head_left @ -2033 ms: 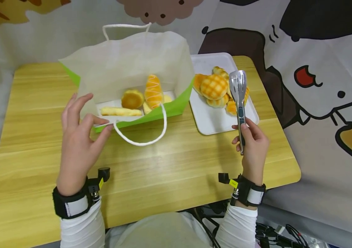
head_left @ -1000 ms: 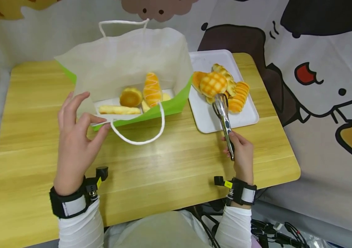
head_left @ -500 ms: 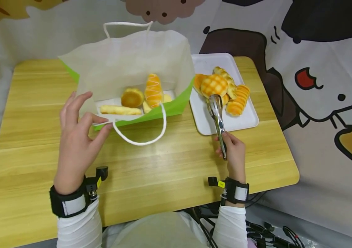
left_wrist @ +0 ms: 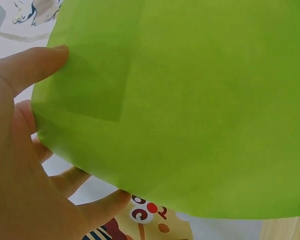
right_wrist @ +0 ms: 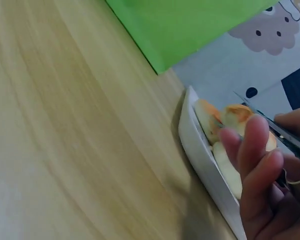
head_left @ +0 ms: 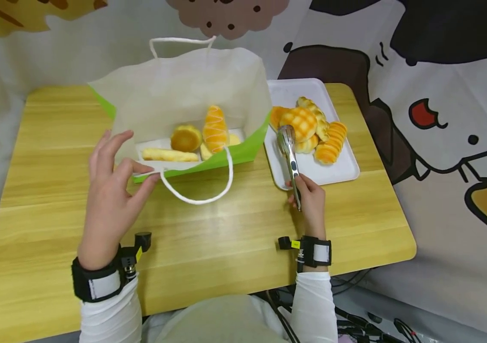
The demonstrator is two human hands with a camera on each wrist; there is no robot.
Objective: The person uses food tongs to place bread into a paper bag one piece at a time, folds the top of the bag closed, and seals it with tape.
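Note:
My left hand point(head_left: 112, 195) pinches the near rim of a green paper bag point(head_left: 249, 146) between thumb and forefinger, and the bag's mouth gapes toward me. Inside lie a long pale breadstick point(head_left: 169, 155), a round bun point(head_left: 185, 138) and an orange bread with white icing lines point(head_left: 215, 129). My right hand point(head_left: 310, 202) holds metal tongs point(head_left: 289, 151), whose tips are over the left part of a white tray point(head_left: 329, 177). Beside the tips is a bun with a grid pattern point(head_left: 300, 123). In the right wrist view my fingers hide part of the tongs point(right_wrist: 290, 140).
A ridged orange bread point(head_left: 331, 144) and a braided bread point(head_left: 313, 114) share the tray. The bag's white rope handle point(head_left: 198, 202) droops over the wooden table point(head_left: 209, 252). Behind the table hangs a cloth printed with cartoon animals point(head_left: 441, 143).
My right hand has carried the tongs leftward across the tray, from above the ridged bread to the left side of the grid-patterned bun. My left hand keeps its hold on the bag.

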